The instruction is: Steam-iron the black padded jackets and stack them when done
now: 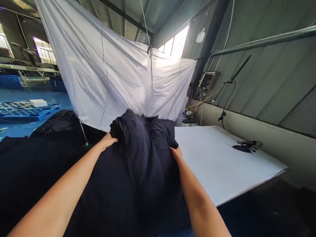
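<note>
A black garment (148, 158) hangs spread out in front of me, its upper part bunched and slightly blurred. On the left side of its top, my left hand (108, 141) grips the cloth. My right hand (176, 153) is closed on the opposite upper edge, with its fingertips partly hidden by the fabric. The garment's right side overlaps the near left part of a white-covered table (217, 161). More black cloth (37, 164) lies to the left, beside and behind my left forearm.
A dark iron (243, 148) rests at the table's right side. A large white sheet (123, 75) hangs behind the garment. On the blue floor at the left is a blue pallet (19, 111) with a white box (38, 103). Cables hang along the right wall.
</note>
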### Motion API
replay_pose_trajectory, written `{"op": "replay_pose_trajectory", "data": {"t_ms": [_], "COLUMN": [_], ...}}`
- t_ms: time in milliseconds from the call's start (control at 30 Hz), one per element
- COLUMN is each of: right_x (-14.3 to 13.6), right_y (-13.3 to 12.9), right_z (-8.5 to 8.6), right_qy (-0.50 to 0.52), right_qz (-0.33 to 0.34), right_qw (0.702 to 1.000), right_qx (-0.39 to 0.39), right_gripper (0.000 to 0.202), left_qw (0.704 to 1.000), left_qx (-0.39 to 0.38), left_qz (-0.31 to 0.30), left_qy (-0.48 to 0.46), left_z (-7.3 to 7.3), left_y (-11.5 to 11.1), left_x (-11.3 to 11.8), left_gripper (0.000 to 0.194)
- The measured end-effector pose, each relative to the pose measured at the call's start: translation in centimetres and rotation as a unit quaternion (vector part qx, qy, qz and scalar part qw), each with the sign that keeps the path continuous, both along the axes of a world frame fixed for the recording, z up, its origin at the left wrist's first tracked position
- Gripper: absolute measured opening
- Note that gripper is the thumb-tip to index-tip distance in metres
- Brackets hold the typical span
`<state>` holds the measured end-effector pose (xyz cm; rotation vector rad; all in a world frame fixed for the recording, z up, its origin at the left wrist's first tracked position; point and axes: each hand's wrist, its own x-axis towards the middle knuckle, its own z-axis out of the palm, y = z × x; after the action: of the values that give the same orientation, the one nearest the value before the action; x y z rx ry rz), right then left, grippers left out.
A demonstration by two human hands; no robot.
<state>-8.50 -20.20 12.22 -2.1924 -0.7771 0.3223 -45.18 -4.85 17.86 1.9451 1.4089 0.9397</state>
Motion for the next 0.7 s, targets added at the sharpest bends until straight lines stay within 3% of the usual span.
{"op": "replay_pose_trajectory", "data": {"t_ms": [67,133,233,300,367,433,500,567,700], "right_x": [0.2,0.6,1.1,1.2,1.0,0.7,0.1,-0.4,-1.0], "right_y": [2.1,3.3,4.0,3.8,3.5,2.8,1.7,-0.2,-7.9], "right_z": [-1.6,-2.4,-2.6,-2.5,-2.5,-2.5,-2.7,-3.0,-4.3], "right_qy": [0.004,0.004,-0.003,-0.01,-0.019,-0.028,-0.037,-0.041,-0.052], "right_qz": [-0.02,-0.026,-0.023,-0.017,-0.011,-0.007,-0.002,-0.001,-0.002], "right_qw": [0.998,0.995,0.992,0.991,0.99,0.989,0.989,0.99,0.994], "right_qx": [-0.058,-0.095,-0.124,-0.134,-0.139,-0.143,-0.142,-0.136,-0.092], "right_gripper": [0.049,0.05,0.052,0.051,0.049,0.047,0.044,0.042,0.034], "left_qw": [0.989,0.968,0.952,0.959,0.969,0.961,0.944,0.925,0.874], "left_qx": [-0.059,-0.122,-0.162,-0.074,0.09,0.191,0.201,0.179,0.138], "left_qz": [0.103,0.158,0.205,0.217,0.135,-0.033,-0.183,-0.294,-0.455], "left_qy": [0.092,0.151,0.157,0.165,0.184,0.198,0.186,0.16,0.101], "left_z": [-3.1,-4.1,-2.6,-0.9,0.3,0.8,0.4,-0.5,-2.4], "left_y": [3.2,5.3,6.0,4.7,2.3,-0.7,-3.9,-7.4,-15.4], "left_x": [0.3,0.4,1.2,2.9,5.8,9.6,13.9,17.9,24.1], "left_gripper": [0.061,0.076,0.094,0.097,0.087,0.071,0.058,0.049,0.039]}}
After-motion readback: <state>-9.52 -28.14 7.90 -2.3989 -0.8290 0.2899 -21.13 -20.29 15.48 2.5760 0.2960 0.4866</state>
